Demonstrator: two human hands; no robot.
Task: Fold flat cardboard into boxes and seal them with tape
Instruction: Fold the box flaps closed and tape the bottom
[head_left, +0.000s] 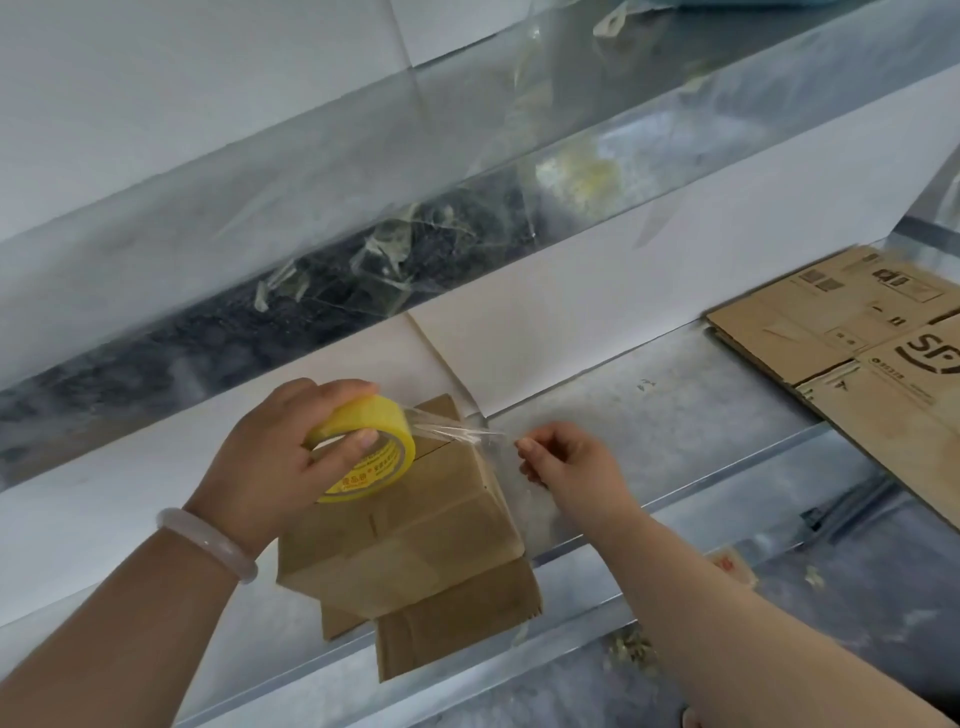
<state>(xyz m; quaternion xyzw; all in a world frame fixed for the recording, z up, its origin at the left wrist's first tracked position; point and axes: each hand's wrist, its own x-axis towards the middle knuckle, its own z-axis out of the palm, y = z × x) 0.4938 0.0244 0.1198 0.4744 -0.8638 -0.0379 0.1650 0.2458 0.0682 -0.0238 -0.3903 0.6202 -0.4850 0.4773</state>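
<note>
Brown box (415, 535): on the grey desk (675, 415), top flaps closed.
Left hand (270, 457): grips yellow tape roll (387, 465) just above the box.
Right hand (566, 462): pinches the clear tape end (457, 428) drawn from the roll.
Flat cardboard (831, 322): stacked at the desk's right.

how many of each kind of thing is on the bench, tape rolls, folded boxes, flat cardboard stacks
tape roll: 1, yellow, gripped by the left hand, free end pinched by the right hand
folded box: 1, brown, under the roll
stack of flat cardboard: 1, at the right; sheets in it cannot be counted
total: 3
</note>
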